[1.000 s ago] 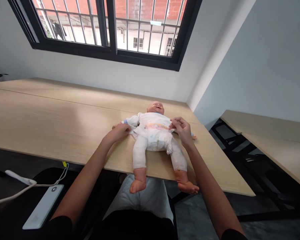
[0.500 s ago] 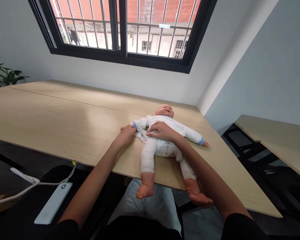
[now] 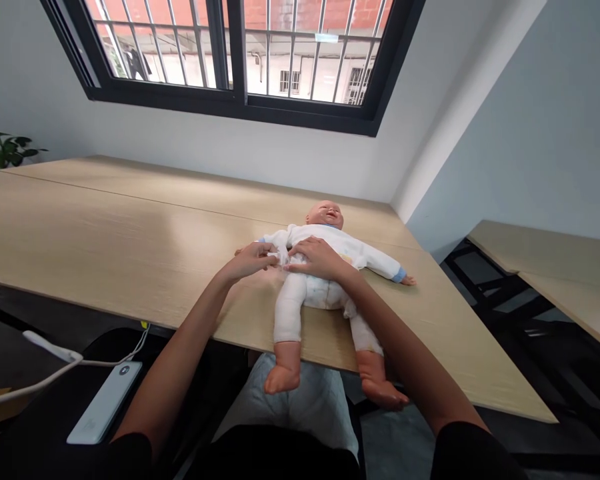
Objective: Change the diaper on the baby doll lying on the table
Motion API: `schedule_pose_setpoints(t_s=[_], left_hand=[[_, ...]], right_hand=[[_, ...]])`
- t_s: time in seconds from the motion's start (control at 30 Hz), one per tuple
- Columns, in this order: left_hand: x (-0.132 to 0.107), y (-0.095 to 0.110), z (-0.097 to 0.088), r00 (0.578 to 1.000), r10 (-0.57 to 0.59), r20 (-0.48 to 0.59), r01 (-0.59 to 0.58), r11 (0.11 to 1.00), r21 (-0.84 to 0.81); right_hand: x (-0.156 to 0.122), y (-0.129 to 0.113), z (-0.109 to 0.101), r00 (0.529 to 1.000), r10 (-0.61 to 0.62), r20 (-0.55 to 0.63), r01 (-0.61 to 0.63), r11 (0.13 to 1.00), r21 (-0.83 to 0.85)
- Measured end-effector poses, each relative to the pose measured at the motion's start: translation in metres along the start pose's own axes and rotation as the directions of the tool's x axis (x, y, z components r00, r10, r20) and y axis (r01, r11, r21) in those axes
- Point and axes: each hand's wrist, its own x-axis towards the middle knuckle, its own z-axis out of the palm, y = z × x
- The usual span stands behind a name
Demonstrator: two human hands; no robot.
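A baby doll point(image 3: 288, 310) lies on its back at the table's front edge, its head far from me and its feet hanging past the edge. It has on a white top point(image 3: 325, 235) with blue cuffs and a white diaper point(image 3: 324, 293). My left hand point(image 3: 253, 261) is closed, pinching the thin white side flap of the diaper by the doll's hip. At the front waist of the diaper, my right hand point(image 3: 316, 257) presses down with its fingers curled onto the material. The fingertips of both hands almost meet; the exact grip of the right one is partly hidden.
The wooden table point(image 3: 130, 227) runs to the wall under a barred window point(image 3: 300, 67). A white power bank point(image 3: 105, 403) with a cable lies on a black seat at lower left. Another table point(image 3: 555, 260) stands at right, a plant point(image 3: 5, 150) at far left.
My left hand has shifted from beside the doll's wrist toward its hip, bringing the side flap inward to my right hand. The right hand stays at the waist. The view has tilted slightly.
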Motion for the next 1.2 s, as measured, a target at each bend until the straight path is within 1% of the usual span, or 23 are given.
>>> schedule_pose_setpoints(t_s=[0.03, 0.07, 0.1, 0.2, 0.27, 0.33, 0.4, 0.47, 0.53, 0.6, 0.7, 0.77, 0.83, 0.87, 0.93, 1.0, 1.03, 1.1, 1.17, 1.2], left_hand=[[0.0, 0.004, 0.002, 1.0, 0.02, 0.018, -0.017, 0.993, -0.115], [0.001, 0.008, 0.006, 0.999, 0.044, 0.028, -0.038, 0.981, -0.191], [0.003, 0.011, 0.01, 0.997, 0.068, 0.034, -0.059, 0.974, -0.219], [0.01, 0.02, 0.022, 0.987, 0.148, 0.06, -0.132, 0.968, -0.213], [0.015, 0.025, 0.028, 0.981, 0.181, 0.074, -0.165, 0.968, -0.19], [0.019, 0.029, 0.033, 0.98, 0.182, 0.081, -0.167, 0.972, -0.167], [0.024, 0.032, 0.037, 0.982, 0.162, 0.095, -0.146, 0.977, -0.158], [0.028, 0.033, 0.041, 0.983, 0.144, 0.112, -0.126, 0.98, -0.152], [0.033, 0.031, 0.046, 0.984, 0.13, 0.12, -0.112, 0.983, -0.147], [0.036, 0.028, 0.051, 0.985, 0.131, 0.109, -0.114, 0.982, -0.148], [0.036, 0.022, 0.056, 0.982, 0.178, 0.061, -0.168, 0.975, -0.144], [0.032, 0.02, 0.058, 0.978, 0.206, 0.037, -0.199, 0.969, -0.145], [0.027, 0.02, 0.059, 0.969, 0.246, 0.023, -0.242, 0.963, -0.122], [0.025, 0.02, 0.059, 0.958, 0.287, 0.017, -0.285, 0.955, -0.086], [0.021, 0.02, 0.061, 0.918, 0.395, 0.02, -0.396, 0.918, 0.038], [0.02, 0.02, 0.063, 0.881, 0.47, 0.056, -0.472, 0.865, 0.171], [0.019, 0.02, 0.064, 0.874, 0.48, 0.079, -0.485, 0.846, 0.221], [0.019, 0.019, 0.066, 0.876, 0.468, 0.117, -0.481, 0.828, 0.287], [0.02, 0.018, 0.066, 0.887, 0.441, 0.136, -0.46, 0.829, 0.319], [0.02, 0.017, 0.065, 0.894, 0.426, 0.14, -0.448, 0.832, 0.326]], right_hand=[[0.0, 0.0, 0.001, 1.0, 0.011, -0.013, -0.011, 1.0, -0.003], [0.0, -0.001, 0.002, 0.999, 0.02, -0.027, -0.02, 1.0, -0.008], [0.001, -0.001, 0.002, 0.999, 0.027, -0.037, -0.028, 1.0, -0.013], [0.001, -0.001, 0.003, 0.998, 0.044, -0.053, -0.044, 0.999, -0.005], [0.001, -0.001, 0.004, 0.997, 0.042, -0.057, -0.041, 0.999, 0.02], [0.0, 0.001, 0.004, 0.997, 0.035, -0.066, -0.032, 0.998, 0.052], [0.0, 0.003, 0.005, 0.996, 0.036, -0.08, -0.028, 0.995, 0.096], [0.0, 0.007, 0.006, 0.992, 0.038, -0.118, -0.018, 0.986, 0.168], [0.0, 0.01, 0.007, 0.988, 0.02, -0.154, 0.019, 0.968, 0.25], [-0.002, 0.013, 0.007, 0.986, -0.007, -0.168, 0.062, 0.944, 0.323], [-0.006, 0.017, 0.006, 0.987, -0.04, -0.156, 0.106, 0.89, 0.444], [-0.008, 0.019, 0.003, 0.988, -0.063, -0.14, 0.132, 0.814, 0.565], [-0.01, 0.023, -0.002, 0.988, -0.064, -0.143, 0.145, 0.719, 0.68], [-0.011, 0.025, -0.006, 0.986, -0.042, -0.159, 0.146, 0.669, 0.729], [-0.013, 0.029, -0.015, 0.972, 0.058, -0.228, 0.155, 0.573, 0.805], [-0.02, 0.035, -0.024, 0.932, 0.183, -0.312, 0.184, 0.501, 0.846], [-0.025, 0.038, -0.027, 0.906, 0.24, -0.348, 0.198, 0.487, 0.851], [-0.041, 0.047, -0.029, 0.848, 0.344, -0.403, 0.194, 0.506, 0.84], [-0.059, 0.058, -0.026, 0.798, 0.432, -0.42, 0.15, 0.533, 0.832], [-0.067, 0.064, -0.023, 0.777, 0.472, -0.416, 0.127, 0.53, 0.838]])
